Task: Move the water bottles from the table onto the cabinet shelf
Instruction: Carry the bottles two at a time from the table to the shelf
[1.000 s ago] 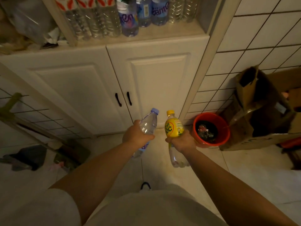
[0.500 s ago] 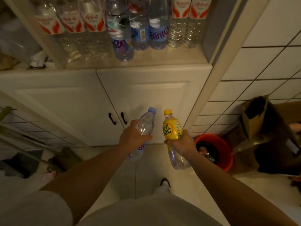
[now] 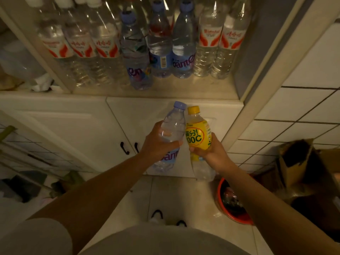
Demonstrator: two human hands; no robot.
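Note:
My left hand (image 3: 156,144) grips a clear water bottle with a lilac cap (image 3: 173,122) around its middle, tilted toward the cabinet. My right hand (image 3: 211,151) grips a yellow-labelled bottle with a yellow cap (image 3: 197,133) just beside it; the two bottles almost touch. Both are held in front of the white cabinet doors, below the open cabinet shelf (image 3: 156,92). Several bottles stand on that shelf: red-and-white labelled ones (image 3: 104,46) at left and right, blue-labelled ones (image 3: 184,57) in the middle.
The shelf's front strip is bare in front of the right-hand bottles. A red bucket (image 3: 233,205) sits on the floor at my right, beside a torn cardboard box (image 3: 301,168). The cabinet's black door handles (image 3: 128,148) are at hand height. A tiled wall stands at right.
I have come closer to the cabinet and my view has tilted up, showing more of the shelf. Both hands have lifted their bottles higher and nearer together.

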